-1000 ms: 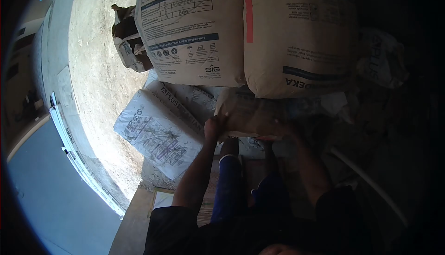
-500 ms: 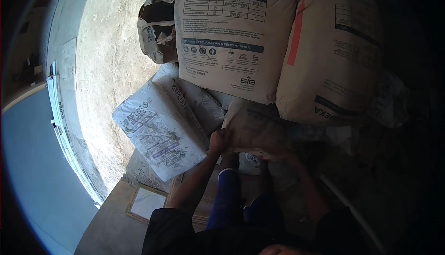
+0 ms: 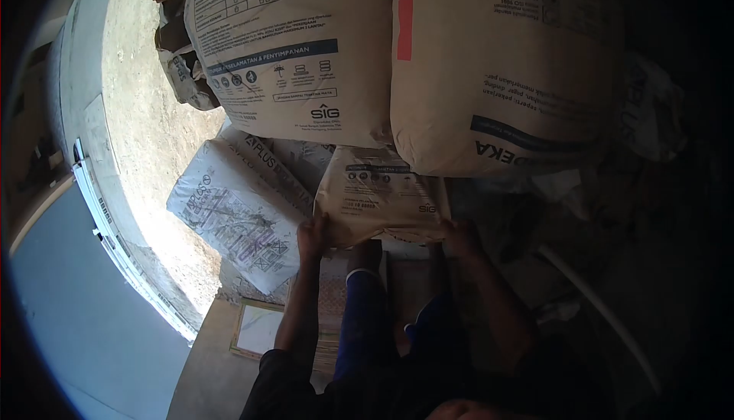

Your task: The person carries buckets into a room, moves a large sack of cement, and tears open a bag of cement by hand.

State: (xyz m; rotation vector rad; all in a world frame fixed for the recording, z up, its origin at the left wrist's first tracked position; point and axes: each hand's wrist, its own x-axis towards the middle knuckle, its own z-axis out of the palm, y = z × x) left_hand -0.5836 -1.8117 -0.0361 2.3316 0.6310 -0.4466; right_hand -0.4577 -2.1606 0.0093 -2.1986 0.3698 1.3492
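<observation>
A brown paper cement bag [image 3: 375, 198] with a SIG print hangs in front of my legs, its upper part tucked below the big full sacks. My left hand [image 3: 312, 238] is closed on its left lower corner. At the right corner, my right hand [image 3: 461, 236] grips the same bag, in dim light. The bag looks slack between the hands, with a creased lower edge. Just above stand a full SIG cement sack [image 3: 290, 107] and a second full sack [image 3: 489, 107] with a red stripe. To the left leans a white APLUS sack [image 3: 237, 214], near my left hand.
A torn, opened paper bag [image 3: 186, 76] lies at the upper left on the sunlit ground. Framed panels [image 3: 258, 328] lie by my left leg. A pale pipe [image 3: 604, 313] runs along the floor at the right. Crumpled white sacks [image 3: 650, 114] are at the far right.
The view has shifted, so the full sacks sit further left. My hands have spread the brown bag wider and its printed face now shows. Both hands keep their hold.
</observation>
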